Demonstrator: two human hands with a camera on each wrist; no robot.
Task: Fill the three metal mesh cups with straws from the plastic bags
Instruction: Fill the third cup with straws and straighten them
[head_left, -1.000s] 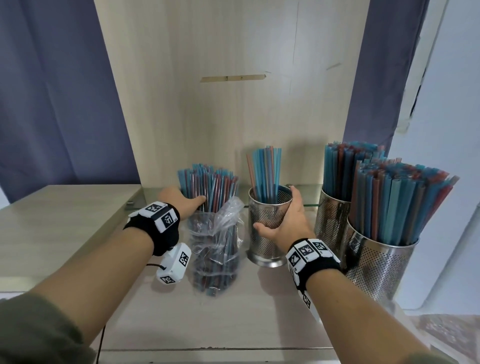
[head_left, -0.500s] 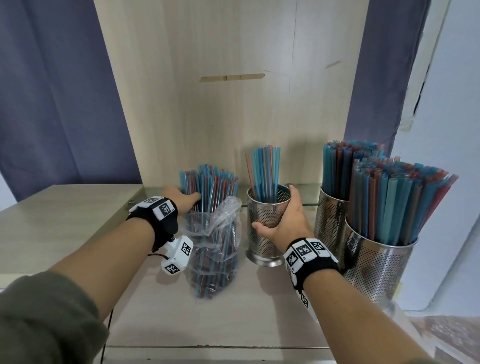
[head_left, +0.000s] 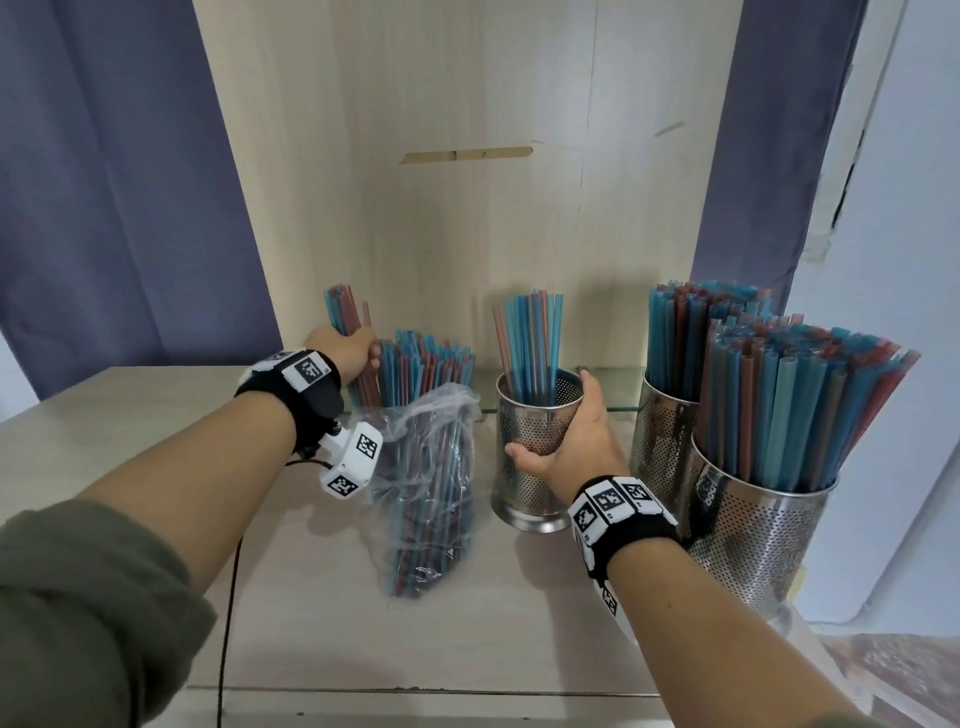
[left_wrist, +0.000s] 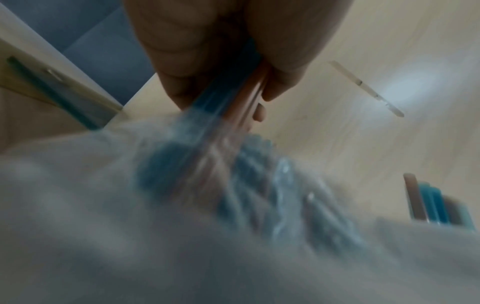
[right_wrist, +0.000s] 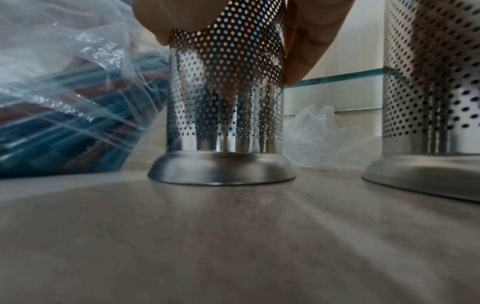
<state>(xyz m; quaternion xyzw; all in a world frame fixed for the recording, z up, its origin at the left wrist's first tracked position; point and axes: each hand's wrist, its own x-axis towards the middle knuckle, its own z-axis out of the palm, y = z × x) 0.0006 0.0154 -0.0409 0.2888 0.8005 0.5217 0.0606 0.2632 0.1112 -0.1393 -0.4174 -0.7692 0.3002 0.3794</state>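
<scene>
A clear plastic bag (head_left: 431, 467) of blue and red straws stands on the wooden table. My left hand (head_left: 345, 348) grips a small bundle of straws (head_left: 345, 312) raised partly out of the bag; the left wrist view shows fingers (left_wrist: 182, 61) curled round that bundle (left_wrist: 223, 92). To the right stands a perforated metal cup (head_left: 535, 447) holding a few straws (head_left: 530, 343). My right hand (head_left: 571, 441) grips this cup's side, thumb and fingers around its wall (right_wrist: 226, 82). Two more metal cups (head_left: 660, 447) (head_left: 753, 540) at the right are packed with straws.
A wooden back panel (head_left: 467, 208) rises behind the cups, with purple curtains (head_left: 104, 182) either side. A glass strip (right_wrist: 337, 78) runs along the table's back. A crumpled empty plastic bag (right_wrist: 324, 137) lies behind the middle cup. White wall (head_left: 893, 364) at the right.
My left hand has risen and drawn a bundle of straws up out of the bag. The right hand has stayed on the middle cup.
</scene>
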